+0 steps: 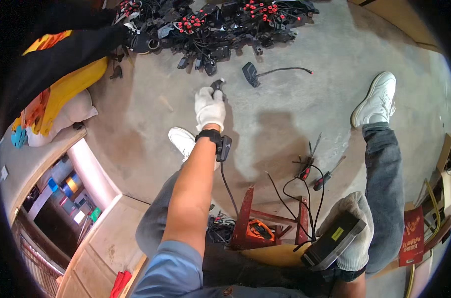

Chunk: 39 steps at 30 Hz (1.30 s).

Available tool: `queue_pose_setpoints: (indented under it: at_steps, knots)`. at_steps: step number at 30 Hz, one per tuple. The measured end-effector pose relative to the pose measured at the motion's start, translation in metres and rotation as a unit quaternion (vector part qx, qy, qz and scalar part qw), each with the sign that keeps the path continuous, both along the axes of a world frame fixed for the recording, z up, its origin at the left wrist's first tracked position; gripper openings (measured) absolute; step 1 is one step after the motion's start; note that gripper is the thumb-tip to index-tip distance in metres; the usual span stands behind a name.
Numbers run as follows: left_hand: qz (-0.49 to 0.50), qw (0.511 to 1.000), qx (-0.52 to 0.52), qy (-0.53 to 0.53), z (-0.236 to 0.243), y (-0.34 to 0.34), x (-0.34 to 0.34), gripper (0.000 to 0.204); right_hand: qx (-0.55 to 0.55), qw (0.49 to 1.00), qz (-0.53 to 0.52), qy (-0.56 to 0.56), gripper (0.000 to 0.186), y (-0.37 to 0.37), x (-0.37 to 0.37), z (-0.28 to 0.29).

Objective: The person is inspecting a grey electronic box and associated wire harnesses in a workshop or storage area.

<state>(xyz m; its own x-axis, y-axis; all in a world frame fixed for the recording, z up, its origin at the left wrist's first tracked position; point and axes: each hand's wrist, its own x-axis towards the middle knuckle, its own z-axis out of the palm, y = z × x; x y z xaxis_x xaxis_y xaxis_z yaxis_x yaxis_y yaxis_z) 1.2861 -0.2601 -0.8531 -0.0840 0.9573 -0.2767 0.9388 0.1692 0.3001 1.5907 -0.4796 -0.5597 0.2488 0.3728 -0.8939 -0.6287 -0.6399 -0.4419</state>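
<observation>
My left hand (210, 108), in a white knitted glove, reaches forward over the concrete floor. Its fingers are closed around a small black part (217, 85) with a pale tip, mostly hidden by the glove. Low on the right, my right hand (357, 218), also gloved, grips a black rectangular box (336, 241) with a yellow label. Several black cables (311, 218) run up from the box's left side. Ahead and right of my left hand lies a black display-like unit (249, 74) with a cable ending in a red tip.
A big heap of black parts and red-tipped cables (213, 30) covers the far floor. Two screwdrivers (322, 181) (307, 169) lie beyond a red stool frame (245, 218) holding an orange item. At left are a yellow and black cloth pile (76, 84) and a wooden cabinet (103, 231).
</observation>
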Motion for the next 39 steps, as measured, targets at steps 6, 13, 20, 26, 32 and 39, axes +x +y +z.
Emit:
queue_pose_setpoints:
  at_steps: [6, 13, 20, 26, 32, 39]
  knots:
    - [0.043, 0.992, -0.090, 0.083, 0.022, 0.000, 0.072, 0.051, -0.033, 0.999, -0.006, 0.004, 0.020, 0.013, 0.005, 0.010]
    - [0.092, 0.973, -0.208, -0.031, -0.001, 0.030, 0.114, 0.084, -0.044, 0.998, -0.034, 0.009, 0.022, 0.007, 0.005, 0.009]
    - [0.294, 0.644, -0.287, -0.646, 0.004, -0.004, 0.094, 0.032, -0.038, 0.996, -0.077, 0.028, 0.018, -0.004, 0.008, 0.004]
    - [0.239, 0.510, -0.294, -0.772, 0.027, -0.019, 0.076, 0.045, -0.016, 0.999, -0.042, 0.024, 0.014, 0.003, 0.005, 0.008]
    - [0.221, 0.522, -0.297, -0.769, 0.026, -0.017, 0.069, 0.052, -0.007, 0.997, -0.071, 0.043, 0.013, 0.003, 0.006, 0.008]
    - [0.316, 0.664, -0.290, -0.613, 0.013, -0.015, 0.078, 0.038, -0.015, 1.000, -0.017, -0.019, 0.026, -0.005, 0.002, -0.001]
